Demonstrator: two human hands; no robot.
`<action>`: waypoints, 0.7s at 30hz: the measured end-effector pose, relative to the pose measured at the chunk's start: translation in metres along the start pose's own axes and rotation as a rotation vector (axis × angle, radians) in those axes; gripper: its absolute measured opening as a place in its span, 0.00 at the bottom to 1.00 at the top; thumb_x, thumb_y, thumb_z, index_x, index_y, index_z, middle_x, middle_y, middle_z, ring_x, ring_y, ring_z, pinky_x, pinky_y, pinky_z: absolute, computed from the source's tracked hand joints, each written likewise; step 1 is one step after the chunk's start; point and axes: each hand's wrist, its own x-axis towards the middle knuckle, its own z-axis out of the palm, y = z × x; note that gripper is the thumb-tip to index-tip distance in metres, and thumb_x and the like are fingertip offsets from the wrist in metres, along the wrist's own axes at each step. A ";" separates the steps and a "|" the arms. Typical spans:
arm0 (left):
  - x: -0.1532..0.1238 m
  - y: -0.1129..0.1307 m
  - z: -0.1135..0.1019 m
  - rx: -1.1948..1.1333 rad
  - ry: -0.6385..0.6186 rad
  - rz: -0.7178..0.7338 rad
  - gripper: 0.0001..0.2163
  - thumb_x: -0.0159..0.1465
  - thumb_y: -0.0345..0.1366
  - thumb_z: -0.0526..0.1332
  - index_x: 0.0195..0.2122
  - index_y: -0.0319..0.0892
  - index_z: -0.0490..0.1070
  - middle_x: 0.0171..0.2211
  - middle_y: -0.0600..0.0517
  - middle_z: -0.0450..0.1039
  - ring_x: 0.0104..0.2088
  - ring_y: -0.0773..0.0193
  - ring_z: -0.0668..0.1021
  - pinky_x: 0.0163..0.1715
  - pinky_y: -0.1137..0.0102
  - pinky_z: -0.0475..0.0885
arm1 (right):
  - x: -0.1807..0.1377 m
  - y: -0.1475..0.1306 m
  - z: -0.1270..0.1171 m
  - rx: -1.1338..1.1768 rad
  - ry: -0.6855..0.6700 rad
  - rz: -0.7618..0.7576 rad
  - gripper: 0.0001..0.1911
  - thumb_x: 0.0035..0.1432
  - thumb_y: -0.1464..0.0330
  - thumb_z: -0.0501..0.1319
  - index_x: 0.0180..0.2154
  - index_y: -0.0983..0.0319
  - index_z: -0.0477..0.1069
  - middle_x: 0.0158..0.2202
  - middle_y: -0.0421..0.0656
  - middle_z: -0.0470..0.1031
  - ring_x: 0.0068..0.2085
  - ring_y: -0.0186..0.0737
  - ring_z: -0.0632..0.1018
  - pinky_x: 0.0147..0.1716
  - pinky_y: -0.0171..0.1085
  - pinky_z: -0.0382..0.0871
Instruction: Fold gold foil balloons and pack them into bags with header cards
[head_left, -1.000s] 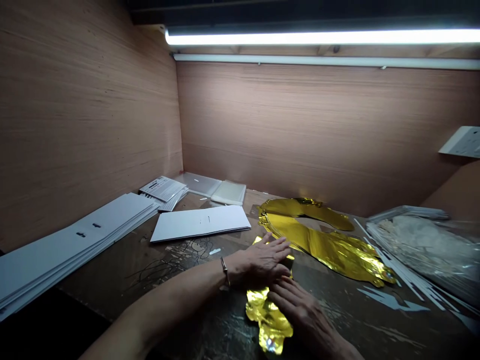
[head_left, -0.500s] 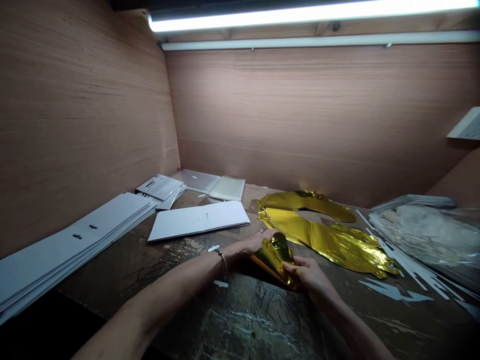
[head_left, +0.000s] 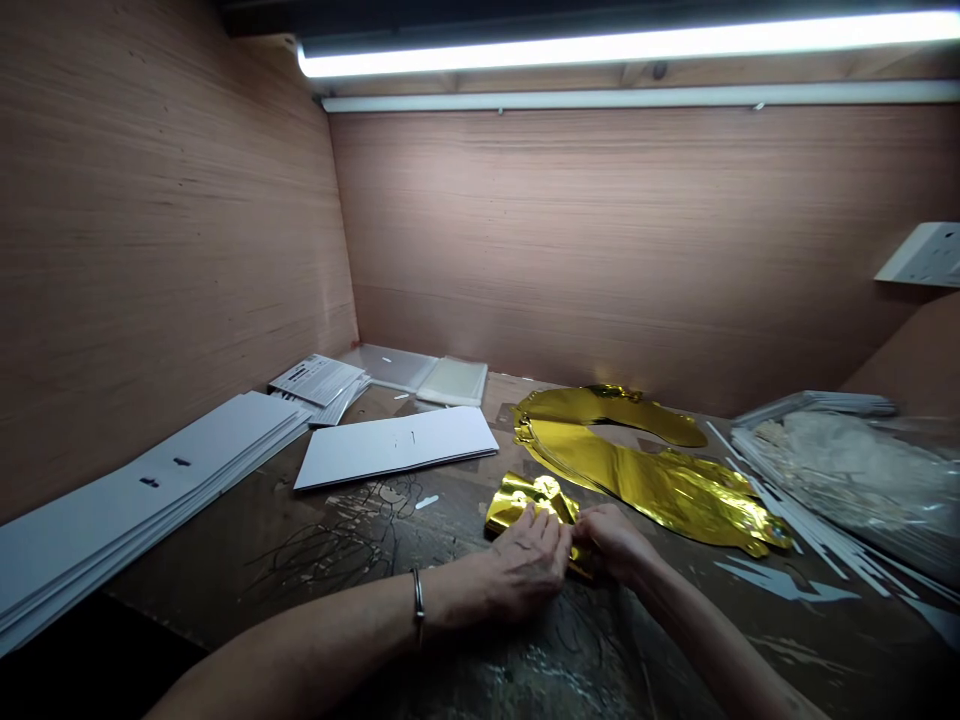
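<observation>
A folded gold foil piece [head_left: 521,497] lies on the dark worktop [head_left: 360,560] in front of me. My left hand [head_left: 525,565], with a bracelet on its wrist, presses on the foil's near edge with fingers curled. My right hand [head_left: 615,540] grips the foil's right end, its fingers closed on it. Just beyond the hands lies a stack of flat gold foil shapes [head_left: 645,470], long and curved.
White card sheets [head_left: 397,445] lie to the left of the foil, with a longer stack of white cards [head_left: 135,500] along the left wall. Printed leaflets [head_left: 319,380] and clear bags [head_left: 450,378] sit at the back. Clear packets and white strips [head_left: 847,470] fill the right side.
The gold piece was spread flat under both palms, then lifted and folded between the hands. Now it is down on the worktop as a small bundle, with both hands closed on it.
</observation>
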 end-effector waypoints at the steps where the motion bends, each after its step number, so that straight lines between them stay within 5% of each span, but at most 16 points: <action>1: 0.001 0.003 0.005 0.050 0.002 -0.024 0.21 0.54 0.27 0.47 0.48 0.20 0.53 0.43 0.31 0.61 0.46 0.47 0.65 0.45 0.56 0.57 | 0.000 0.001 0.000 -0.009 0.011 -0.006 0.09 0.55 0.66 0.52 0.30 0.67 0.64 0.23 0.35 0.65 0.18 0.23 0.65 0.16 0.26 0.61; 6: 0.004 -0.010 0.012 0.015 0.033 0.023 0.15 0.55 0.26 0.46 0.43 0.25 0.59 0.38 0.37 0.65 0.39 0.53 0.69 0.41 0.60 0.61 | -0.009 0.004 -0.027 -0.068 0.062 -0.136 0.10 0.53 0.70 0.52 0.23 0.67 0.66 0.16 0.37 0.65 0.18 0.30 0.68 0.16 0.31 0.64; 9: -0.002 -0.032 0.005 -0.270 0.019 0.067 0.12 0.54 0.25 0.47 0.40 0.33 0.61 0.36 0.44 0.67 0.36 0.62 0.70 0.39 0.69 0.64 | -0.013 0.013 -0.055 -0.152 0.180 -0.357 0.12 0.50 0.74 0.52 0.38 0.64 0.67 0.36 0.46 0.72 0.38 0.40 0.72 0.36 0.40 0.67; 11: -0.006 -0.046 0.001 -0.430 0.057 0.092 0.14 0.54 0.23 0.47 0.42 0.36 0.60 0.39 0.46 0.67 0.39 0.64 0.69 0.41 0.70 0.62 | -0.013 0.022 -0.066 -0.398 0.235 -0.698 0.22 0.49 0.76 0.52 0.47 0.58 0.61 0.50 0.44 0.62 0.51 0.42 0.62 0.50 0.45 0.56; 14: -0.010 -0.058 0.000 -0.546 0.132 0.149 0.18 0.56 0.22 0.45 0.48 0.40 0.56 0.46 0.49 0.64 0.46 0.67 0.66 0.50 0.68 0.54 | -0.009 0.034 -0.061 -0.869 0.223 -1.150 0.24 0.53 0.74 0.50 0.52 0.54 0.54 0.55 0.41 0.54 0.56 0.43 0.53 0.53 0.50 0.49; 17: -0.014 -0.058 -0.001 -0.523 0.111 0.208 0.18 0.58 0.23 0.45 0.50 0.40 0.54 0.48 0.51 0.62 0.50 0.69 0.62 0.52 0.67 0.50 | -0.010 0.035 -0.043 -1.042 0.122 -1.305 0.20 0.57 0.73 0.46 0.52 0.55 0.54 0.52 0.42 0.61 0.54 0.39 0.58 0.52 0.48 0.54; 21: -0.025 -0.042 -0.008 -0.227 0.146 0.167 0.15 0.60 0.28 0.46 0.49 0.37 0.57 0.50 0.45 0.60 0.53 0.56 0.55 0.50 0.57 0.51 | -0.020 0.029 -0.026 -1.005 0.020 -1.368 0.17 0.58 0.72 0.44 0.49 0.60 0.59 0.43 0.44 0.70 0.46 0.36 0.68 0.51 0.46 0.56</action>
